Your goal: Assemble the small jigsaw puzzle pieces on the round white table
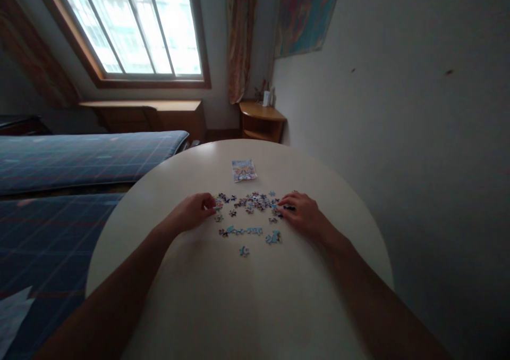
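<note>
Small jigsaw puzzle pieces lie in a loose pile [258,201] on a round, pale table. At the pile's left edge, my left hand [195,210] has its thumb and fingers curled together around a puzzle piece [218,207]. My right hand [303,214] reaches in from the other side, its thumb and fingertips close together at a bluish piece [274,206]. Nearer to me lies a row of joined pieces [247,231], light blue along much of its length. Right of that row is a small joined cluster [273,237]. A single piece [244,251] lies closest to me.
A flat printed packet [244,170] rests on the table [255,307] beyond the pile. Left of the table stands a bed with plaid covering [79,160]. A white wall [398,136] runs along the right. A wooden corner shelf [263,111] stands behind.
</note>
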The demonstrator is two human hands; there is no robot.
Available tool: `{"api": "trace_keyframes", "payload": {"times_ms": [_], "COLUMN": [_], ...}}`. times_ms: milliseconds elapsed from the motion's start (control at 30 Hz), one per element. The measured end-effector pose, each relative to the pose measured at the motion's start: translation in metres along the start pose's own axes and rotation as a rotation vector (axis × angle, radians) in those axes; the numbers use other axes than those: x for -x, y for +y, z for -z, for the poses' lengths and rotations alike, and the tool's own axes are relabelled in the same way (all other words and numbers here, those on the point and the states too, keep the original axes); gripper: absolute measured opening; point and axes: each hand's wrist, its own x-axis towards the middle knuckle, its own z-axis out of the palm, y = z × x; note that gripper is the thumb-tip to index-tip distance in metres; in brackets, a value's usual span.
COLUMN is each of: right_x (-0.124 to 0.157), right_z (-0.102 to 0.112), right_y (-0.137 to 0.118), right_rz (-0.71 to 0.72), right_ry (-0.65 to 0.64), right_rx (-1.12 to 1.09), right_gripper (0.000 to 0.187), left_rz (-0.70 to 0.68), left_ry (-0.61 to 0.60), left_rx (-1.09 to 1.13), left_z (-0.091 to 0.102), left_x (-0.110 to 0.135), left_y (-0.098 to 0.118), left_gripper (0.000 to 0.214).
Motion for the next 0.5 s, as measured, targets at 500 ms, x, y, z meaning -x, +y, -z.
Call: {"api": "trace_keyframes", "payload": {"times_ms": [500], "right_x": [0.015], "right_z": [-0.006], "right_y": [-0.059], "right_rz": [0.415], "right_ry": [-0.263], "right_rx": [-0.117], "right_gripper": [0.015], "left_rz": [-0.214], "left_ry": [-0.017], "left_rx": [0.149], "left_z": [-0.041], "left_x": [0.015], "left_y": [0.065], "left_gripper": [0.016]}}
